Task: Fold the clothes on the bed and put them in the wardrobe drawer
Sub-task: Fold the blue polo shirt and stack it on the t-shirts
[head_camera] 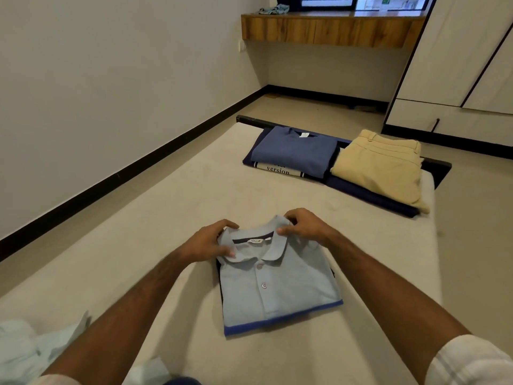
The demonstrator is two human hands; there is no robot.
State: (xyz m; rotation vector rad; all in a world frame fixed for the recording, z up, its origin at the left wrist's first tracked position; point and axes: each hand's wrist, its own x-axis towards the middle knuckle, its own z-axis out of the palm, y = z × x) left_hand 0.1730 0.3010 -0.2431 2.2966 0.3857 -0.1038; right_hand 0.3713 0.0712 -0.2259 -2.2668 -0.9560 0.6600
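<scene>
Pinching one folded polo shirt collar, left grip and right grip; two folded stacks beyond

Plain pale wall on the left, black skirting strip running along its foot. White switch plate on the wall near the far corner. Wooden wall-mounted ledge under a dark-framed window; a crumpled bluish cloth lies on its left end. Beige tiled floor beyond, with a small dark object by the far skirting, too small to identify.
</scene>
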